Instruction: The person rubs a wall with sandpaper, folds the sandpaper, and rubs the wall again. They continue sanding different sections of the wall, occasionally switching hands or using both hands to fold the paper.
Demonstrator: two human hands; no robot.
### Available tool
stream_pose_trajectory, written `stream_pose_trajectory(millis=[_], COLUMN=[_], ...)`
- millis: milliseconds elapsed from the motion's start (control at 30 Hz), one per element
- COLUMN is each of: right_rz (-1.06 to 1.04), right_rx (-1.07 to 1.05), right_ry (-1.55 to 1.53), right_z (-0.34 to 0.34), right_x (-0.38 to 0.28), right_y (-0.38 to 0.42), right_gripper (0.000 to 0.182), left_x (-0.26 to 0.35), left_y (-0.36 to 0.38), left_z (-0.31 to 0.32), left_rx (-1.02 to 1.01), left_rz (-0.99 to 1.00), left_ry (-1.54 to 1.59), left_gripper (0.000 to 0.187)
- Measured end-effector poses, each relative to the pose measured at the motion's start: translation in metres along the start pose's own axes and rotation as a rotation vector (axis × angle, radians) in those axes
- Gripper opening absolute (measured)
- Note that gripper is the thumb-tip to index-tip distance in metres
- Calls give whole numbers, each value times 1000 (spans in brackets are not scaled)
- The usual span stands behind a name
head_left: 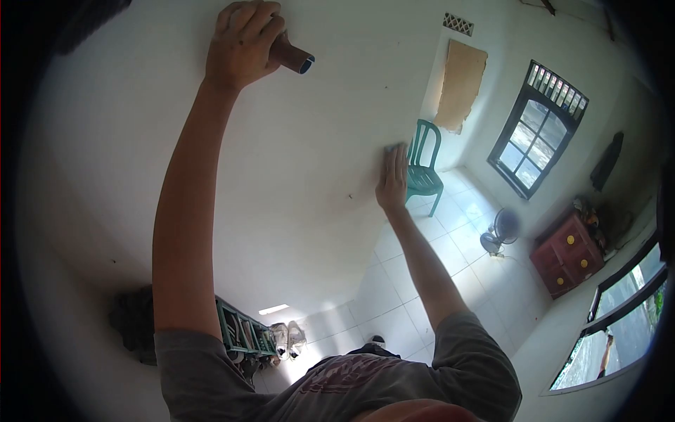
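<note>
My left hand (244,43) is raised high against the white wall (302,176). Its fingers close round a curled piece of sandpaper (292,55), brown outside and dark blue inside, which juts out to the right. Lower down, my right hand (394,176) lies along the wall's right edge with its fingers stretched out. A small greyish-blue patch shows by those fingertips, too small to make out. Dark specks mark the wall between my hands.
Beyond the wall's edge stand a green plastic chair (424,176), a fan (500,231) and a red drawer cabinet (568,254) on the tiled floor (394,299). A green rack (242,330) and pale shoes (288,339) are near my left side.
</note>
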State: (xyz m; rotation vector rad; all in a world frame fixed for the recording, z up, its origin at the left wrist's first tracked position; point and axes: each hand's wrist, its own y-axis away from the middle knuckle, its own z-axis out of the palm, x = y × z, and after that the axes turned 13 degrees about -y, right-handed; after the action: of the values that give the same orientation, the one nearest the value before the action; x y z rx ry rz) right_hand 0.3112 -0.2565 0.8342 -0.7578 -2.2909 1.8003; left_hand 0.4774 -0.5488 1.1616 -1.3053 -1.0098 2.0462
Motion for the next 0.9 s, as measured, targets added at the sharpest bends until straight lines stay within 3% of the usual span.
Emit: stream_pose_trajectory(millis=[133, 200, 267, 400, 567, 700, 900], right_rz=[195, 260, 325, 61, -240, -203, -116], right_rx=[-148, -191, -165, 18, 151, 127, -11], right_ry=[-83, -129, -197, -290, -253, -189, -297], right_z=[1, -2, -7, -3, -13, 0, 21], right_x=[-5, -6, -14, -16, -46, -50, -20], right_y=[94, 113, 114, 22, -139, -126, 17], right_gripper=[52, 53, 49, 47, 46, 47, 48], left_x=[-2, -5, -2, -4, -2, -4, -4], left_y=[4, 6, 0, 3, -2, 2, 1], left_z=[0, 3, -4, 7, -2, 3, 3], left_rx=[-49, -60, -42, 68, -29, 39, 72], left_rz=[9, 29, 55, 74, 75, 90, 75], left_ry=[-4, 5, -6, -15, -37, -43, -59], left_gripper=[29, 36, 31, 31, 29, 30, 33])
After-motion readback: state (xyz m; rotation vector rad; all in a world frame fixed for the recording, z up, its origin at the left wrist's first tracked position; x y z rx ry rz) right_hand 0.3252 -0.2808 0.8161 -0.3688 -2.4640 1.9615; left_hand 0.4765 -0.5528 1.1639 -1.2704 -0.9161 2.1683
